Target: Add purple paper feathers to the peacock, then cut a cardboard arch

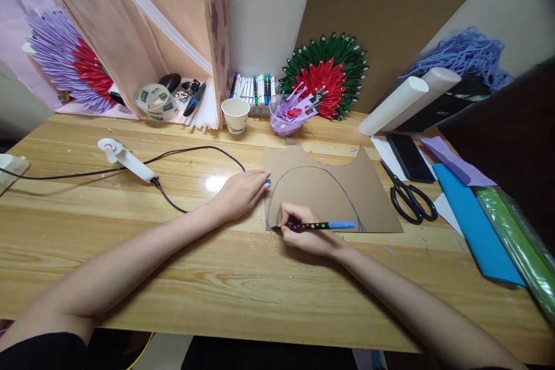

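Note:
A piece of brown cardboard [381, 208] lies flat on the wooden table, with a curved notch cut from its far edge. A dark arch-shaped line is drawn on it. My right hand [306, 230] grips a marker [321, 225] with a black dotted barrel and blue end, its tip at the lower left foot of the arch. At the cardboard's left edge rests my left hand [247, 193], fingers closed around a small blue piece, seemingly the marker's cap, that peeks out at the fingertips.
Left of my hands lies a white glue gun [130, 163] with its black cord. Black scissors [410, 196], a phone [411, 157] and blue paper [477, 219] lie to the right. Behind stand a paper cup [236, 115], markers [254, 89] and a plastic cup of purple strips [288, 118].

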Motion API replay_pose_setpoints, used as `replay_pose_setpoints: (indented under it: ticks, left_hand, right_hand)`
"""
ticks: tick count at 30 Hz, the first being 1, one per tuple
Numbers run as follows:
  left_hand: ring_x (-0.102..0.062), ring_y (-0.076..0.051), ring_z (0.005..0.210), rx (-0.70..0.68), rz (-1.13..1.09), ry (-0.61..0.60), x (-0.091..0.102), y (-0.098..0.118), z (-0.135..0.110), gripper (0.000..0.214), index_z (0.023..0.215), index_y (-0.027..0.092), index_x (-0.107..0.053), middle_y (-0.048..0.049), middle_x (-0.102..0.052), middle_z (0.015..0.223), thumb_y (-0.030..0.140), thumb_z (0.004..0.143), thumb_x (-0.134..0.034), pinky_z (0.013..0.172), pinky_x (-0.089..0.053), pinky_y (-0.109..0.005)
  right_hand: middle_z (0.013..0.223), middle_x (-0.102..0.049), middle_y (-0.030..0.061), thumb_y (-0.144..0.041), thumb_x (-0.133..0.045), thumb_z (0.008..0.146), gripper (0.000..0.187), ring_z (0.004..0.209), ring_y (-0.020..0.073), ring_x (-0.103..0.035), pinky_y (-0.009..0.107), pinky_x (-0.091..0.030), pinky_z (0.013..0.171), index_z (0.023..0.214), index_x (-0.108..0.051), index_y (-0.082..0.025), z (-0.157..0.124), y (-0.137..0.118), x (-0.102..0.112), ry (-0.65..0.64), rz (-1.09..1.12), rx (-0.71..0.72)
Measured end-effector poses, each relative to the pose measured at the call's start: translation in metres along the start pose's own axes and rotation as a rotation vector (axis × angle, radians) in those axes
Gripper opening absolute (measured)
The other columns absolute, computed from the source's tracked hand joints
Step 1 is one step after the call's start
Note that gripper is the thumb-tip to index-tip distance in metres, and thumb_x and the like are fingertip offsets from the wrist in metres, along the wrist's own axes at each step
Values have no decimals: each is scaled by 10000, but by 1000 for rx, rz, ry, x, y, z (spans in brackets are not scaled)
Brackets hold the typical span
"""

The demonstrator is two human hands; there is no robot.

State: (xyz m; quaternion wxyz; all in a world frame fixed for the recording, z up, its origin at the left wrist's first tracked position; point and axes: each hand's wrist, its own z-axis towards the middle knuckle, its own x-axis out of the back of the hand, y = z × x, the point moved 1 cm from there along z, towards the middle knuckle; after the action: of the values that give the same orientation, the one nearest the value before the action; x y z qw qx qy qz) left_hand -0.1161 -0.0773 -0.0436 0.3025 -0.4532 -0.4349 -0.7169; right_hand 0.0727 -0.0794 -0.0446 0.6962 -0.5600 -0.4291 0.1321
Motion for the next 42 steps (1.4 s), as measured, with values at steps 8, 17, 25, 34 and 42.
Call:
replay_pose_setpoints:
  ticks: [8, 17, 25, 34, 42]
  left_hand:
    - [-563, -231, 1129, -1, 16, 3, 0, 0, 0, 366, 1193, 96, -523, -164, -600, 1218, 282, 950, -322, 942, -464, -389]
    - [-572, -237, 1121, -5, -2, 11, 2, -1, 1, 366, 1207, 141, -525, -143, -613, 1205, 297, 950, -317, 921, -480, -414]
    - [-566, -239, 1132, -1, -1, 17, -1, -7, 1, 399, 1209, 142, -538, -132, -612, 1217, 335, 949, -304, 942, -474, -412]
    - [-564, -237, 1138, 15, 26, 24, 0, -7, 1, 426, 1212, 125, -543, -137, -611, 1219, 358, 946, -306, 957, -467, -400]
    - [-566, -229, 1134, 18, 24, 16, 0, -9, 1, 426, 1213, 124, -544, -130, -609, 1224, 359, 946, -311, 957, -469, -401]
  right_hand:
    - [598, -460, -40, -74, -468, 647, 146, 547, 100, -409, 215, -308, 517, 637, -404, -205, -1, 2, 1, -9, 12, 11]
    - [602, -470, -41, -75, -504, 631, 143, 545, 98, -403, 215, -314, 514, 639, -437, -201, 0, 1, -1, -21, 41, 26]
    - [728, -561, 1, -331, -552, 798, 137, 627, 123, -504, 240, -390, 569, 839, -561, -200, -14, 27, 99, 497, 263, -63]
    - [511, -560, -35, -458, -617, 747, 335, 433, 89, -440, 215, -318, 455, 620, -451, -196, 4, 74, 146, 545, 172, -215]
    - [440, -492, -57, -348, -536, 806, 311, 444, 107, -453, 234, -348, 526, 564, -395, -212, 31, 78, 132, 569, 3, -120]
